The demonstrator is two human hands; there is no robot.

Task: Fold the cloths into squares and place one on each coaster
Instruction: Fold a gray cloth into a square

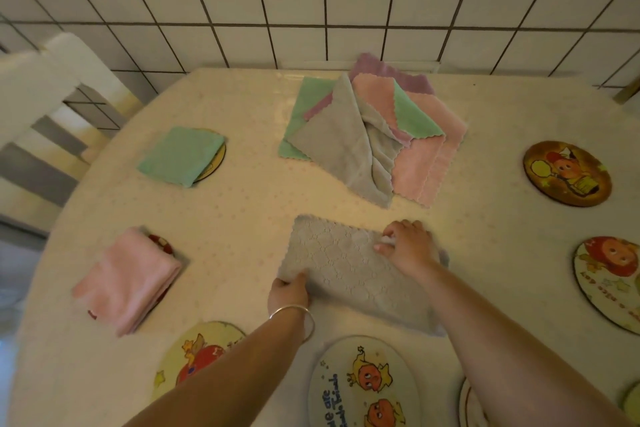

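Two grips on grey cloth [346, 274], lower centre of frame: left grip [289, 291] pinches lower-left corner, right grip [407, 246] pinches upper edge. Long axis runs upper-left to lower-right, so probably left end folds over.

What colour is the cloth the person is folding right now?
The cloth is grey, faintly textured; the head view shows it.

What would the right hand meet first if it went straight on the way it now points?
The right hand, holding the folded grey cloth, points away and leftward. Beyond bare table, it would probably first meet the loose grey cloth in the pile, though depth is unclear.
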